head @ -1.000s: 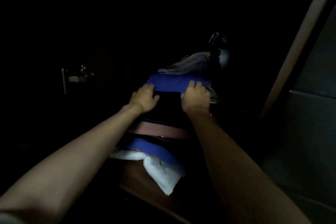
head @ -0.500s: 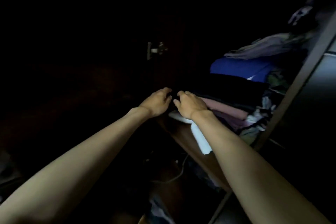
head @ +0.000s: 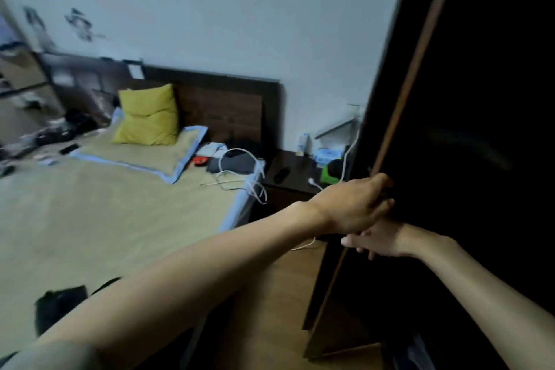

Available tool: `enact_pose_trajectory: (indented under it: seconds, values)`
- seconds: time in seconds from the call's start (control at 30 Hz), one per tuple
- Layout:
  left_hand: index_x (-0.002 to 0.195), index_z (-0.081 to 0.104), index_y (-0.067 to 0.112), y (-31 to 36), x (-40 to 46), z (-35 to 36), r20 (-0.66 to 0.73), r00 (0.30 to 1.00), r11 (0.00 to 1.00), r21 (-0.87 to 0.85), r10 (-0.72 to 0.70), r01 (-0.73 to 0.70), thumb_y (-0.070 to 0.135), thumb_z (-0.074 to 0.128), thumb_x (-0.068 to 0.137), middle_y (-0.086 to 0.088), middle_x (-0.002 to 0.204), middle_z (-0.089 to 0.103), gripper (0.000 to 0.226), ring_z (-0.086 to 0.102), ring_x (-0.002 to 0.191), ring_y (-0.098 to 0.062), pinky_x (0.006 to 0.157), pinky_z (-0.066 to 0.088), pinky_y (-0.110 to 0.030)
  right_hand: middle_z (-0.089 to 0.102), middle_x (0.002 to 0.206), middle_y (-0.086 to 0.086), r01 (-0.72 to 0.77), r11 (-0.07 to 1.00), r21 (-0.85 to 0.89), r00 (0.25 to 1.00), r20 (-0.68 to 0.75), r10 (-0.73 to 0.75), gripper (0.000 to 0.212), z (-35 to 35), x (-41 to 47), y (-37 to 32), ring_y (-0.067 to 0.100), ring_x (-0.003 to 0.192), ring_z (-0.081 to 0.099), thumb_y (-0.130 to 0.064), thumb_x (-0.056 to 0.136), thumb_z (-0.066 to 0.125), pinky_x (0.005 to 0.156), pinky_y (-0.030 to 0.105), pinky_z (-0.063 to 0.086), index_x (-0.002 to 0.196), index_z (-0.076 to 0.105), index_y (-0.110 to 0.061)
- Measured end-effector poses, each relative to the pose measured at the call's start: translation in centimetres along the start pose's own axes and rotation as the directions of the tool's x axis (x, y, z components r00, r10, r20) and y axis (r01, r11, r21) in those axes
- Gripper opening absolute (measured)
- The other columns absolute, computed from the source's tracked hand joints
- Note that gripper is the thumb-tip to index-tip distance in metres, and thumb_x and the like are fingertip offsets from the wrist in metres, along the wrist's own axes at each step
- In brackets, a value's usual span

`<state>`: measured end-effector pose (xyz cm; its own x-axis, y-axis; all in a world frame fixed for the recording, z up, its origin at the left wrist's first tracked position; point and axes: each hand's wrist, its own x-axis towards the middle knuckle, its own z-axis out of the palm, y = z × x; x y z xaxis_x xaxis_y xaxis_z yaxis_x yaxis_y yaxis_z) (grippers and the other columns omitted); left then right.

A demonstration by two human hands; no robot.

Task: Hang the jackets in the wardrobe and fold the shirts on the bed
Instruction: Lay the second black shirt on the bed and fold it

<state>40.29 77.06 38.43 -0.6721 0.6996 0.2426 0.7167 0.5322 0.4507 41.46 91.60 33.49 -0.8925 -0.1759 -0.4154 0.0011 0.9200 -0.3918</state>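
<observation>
Though several printed things lie about, no brand, label or writing can be read: the carton and the blue box on the nightstand are too blurred, and the dark marks on the wall are shapes only.

Left hand: fingers curled over the pale edge of the wardrobe door, tips hidden behind that edge; it grips the door. Right hand: just below the left and partly covered by it, fingers loosely bent and pointing left across the same edge. Whether they clasp the edge or only rest on it cannot be told.

Door stands as a long upright panel, leaning right at the top in this wide view; long axis runs from below the fingers to the top of the frame. Wardrobe to the right of the fingers is black; nothing inside can be made out. No jacket can be picked out.

Bed lies well left of the fingers, cut off at the left edge. Near corner carries a dark garment, partly behind the left forearm; jacket or shirt, cannot tell. Far end: yellow cushion leaning on the headboard, flat pillow, white cable. Clutter beyond is blurred.
</observation>
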Motion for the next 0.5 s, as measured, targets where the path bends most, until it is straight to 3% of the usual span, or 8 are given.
enact_pose_trajectory:
  seconds: [0.1,0.2,0.33,0.5]
  values:
    - [0.121,0.05,0.011,-5.0,-5.8,-3.0,0.001,0.994,0.989,0.103,-0.11,0.11,0.038,0.044,0.1,-0.012,0.119,0.065,0.034,0.063,0.108,-0.035,0.084,0.051,-0.045,0.068,0.078,-0.001,0.137,0.99,-0.039,0.989,0.063,-0.135,0.028,3.2,4.2,-6.4,0.0,0.055,0.066,-0.049,0.09,0.067,0.067,0.029,0.057,0.082,0.06,-0.023]
    - [0.123,0.049,0.012,-11.5,-12.2,-6.3,-0.015,0.957,0.944,0.162,-0.289,0.287,0.04,0.042,0.102,-0.012,0.125,0.062,0.036,0.062,0.111,-0.034,0.086,0.05,-0.045,0.074,0.088,0.003,0.172,0.98,-0.102,0.981,0.108,-0.16,0.039,6.0,8.6,-12.8,0.017,0.069,0.073,-0.061,0.087,0.065,0.071,0.032,0.057,0.095,0.065,-0.023]
    - [0.134,0.048,0.015,-20.4,-21.2,-10.7,-0.044,0.875,0.852,0.208,-0.483,0.481,0.038,0.042,0.105,-0.008,0.138,0.058,0.038,0.059,0.119,-0.029,0.094,0.049,-0.042,0.069,0.086,-0.005,0.281,0.946,-0.16,0.95,0.185,-0.251,0.04,9.6,14.5,-21.4,0.016,0.081,0.069,-0.061,0.092,0.06,0.082,0.035,0.057,0.107,0.062,-0.024]
    - [0.134,0.047,0.014,-30.1,-31.5,-14.5,-0.059,0.744,0.723,0.195,-0.666,0.663,0.039,0.042,0.105,-0.006,0.134,0.06,0.039,0.059,0.114,-0.027,0.09,0.049,-0.038,0.069,0.103,0.002,0.352,0.914,-0.201,0.915,0.278,-0.291,0.044,14.3,20.9,-31.5,0.019,0.087,0.069,-0.066,0.09,0.059,0.088,0.042,0.057,0.108,0.058,-0.027]
